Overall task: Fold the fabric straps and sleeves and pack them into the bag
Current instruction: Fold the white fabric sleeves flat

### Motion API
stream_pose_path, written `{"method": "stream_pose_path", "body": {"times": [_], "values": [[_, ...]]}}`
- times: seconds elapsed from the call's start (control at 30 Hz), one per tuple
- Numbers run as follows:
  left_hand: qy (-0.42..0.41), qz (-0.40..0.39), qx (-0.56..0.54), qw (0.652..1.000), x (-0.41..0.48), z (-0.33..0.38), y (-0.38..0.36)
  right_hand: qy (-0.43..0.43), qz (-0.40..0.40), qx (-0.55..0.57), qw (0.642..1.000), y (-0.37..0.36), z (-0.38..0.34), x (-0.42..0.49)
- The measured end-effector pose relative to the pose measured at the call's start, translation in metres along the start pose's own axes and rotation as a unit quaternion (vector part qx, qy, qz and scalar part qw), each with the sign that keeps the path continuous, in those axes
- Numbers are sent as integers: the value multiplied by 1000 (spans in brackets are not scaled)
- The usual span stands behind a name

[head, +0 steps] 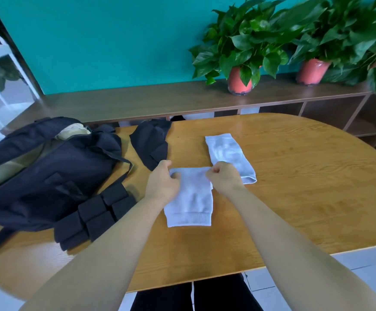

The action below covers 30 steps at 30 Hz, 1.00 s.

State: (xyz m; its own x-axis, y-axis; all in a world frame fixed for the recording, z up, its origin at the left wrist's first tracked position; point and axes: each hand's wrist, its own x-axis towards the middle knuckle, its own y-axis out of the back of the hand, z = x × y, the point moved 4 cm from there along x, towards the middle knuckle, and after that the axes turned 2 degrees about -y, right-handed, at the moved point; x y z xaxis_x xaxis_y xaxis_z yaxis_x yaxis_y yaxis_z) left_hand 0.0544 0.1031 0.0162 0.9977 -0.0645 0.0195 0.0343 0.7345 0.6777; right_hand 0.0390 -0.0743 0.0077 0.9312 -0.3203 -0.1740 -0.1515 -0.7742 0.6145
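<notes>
The near white sleeve [191,198] lies flat on the table [305,187]. The left hand [163,181] and the right hand [224,178] each pinch a far corner of it, grip clamped on the cloth. A second white sleeve [227,153] lies just beyond. Black folded fabric [152,143] and the black bag [48,176] sit to the left.
</notes>
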Motion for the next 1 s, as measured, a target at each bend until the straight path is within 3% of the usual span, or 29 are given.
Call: {"method": "stream_pose_path", "body": {"times": [0.13, 0.23, 0.33, 0.43, 0.5, 0.63, 0.73, 0.83, 0.9, 1.0], "values": [[-88, 79, -65, 991, 2, 39, 37, 103, 86, 103, 986, 27, -39, -10], [-102, 93, -52, 989, 1, 43, 45, 107, 120, 96, 982, 37, -46, -16], [-54, 18, 49, 997, -14, 11, 16, 29, 61, -56, 996, 21, -21, -21], [-26, -68, 169, 983, -36, -17, -15, -29, 12, -178, 984, -4, 14, -30], [-23, -94, 227, 969, -44, -23, -22, -28, 22, -245, 969, -10, 26, -34], [-44, -99, 298, 948, -41, -15, -17, 43, 56, -357, 932, -5, 16, -36], [-105, -104, 364, 920, -33, -1, -18, 170, 84, -455, 870, -5, -3, -40], [-149, -196, 405, 881, -40, 0, -36, 272, 5, -513, 814, -22, 2, -44], [-133, -256, 406, 867, -48, -10, -46, 277, -49, -527, 802, -32, 15, -47], [-120, -303, 401, 856, -55, -24, -49, 269, -80, -513, 811, -38, 33, -51]]}}
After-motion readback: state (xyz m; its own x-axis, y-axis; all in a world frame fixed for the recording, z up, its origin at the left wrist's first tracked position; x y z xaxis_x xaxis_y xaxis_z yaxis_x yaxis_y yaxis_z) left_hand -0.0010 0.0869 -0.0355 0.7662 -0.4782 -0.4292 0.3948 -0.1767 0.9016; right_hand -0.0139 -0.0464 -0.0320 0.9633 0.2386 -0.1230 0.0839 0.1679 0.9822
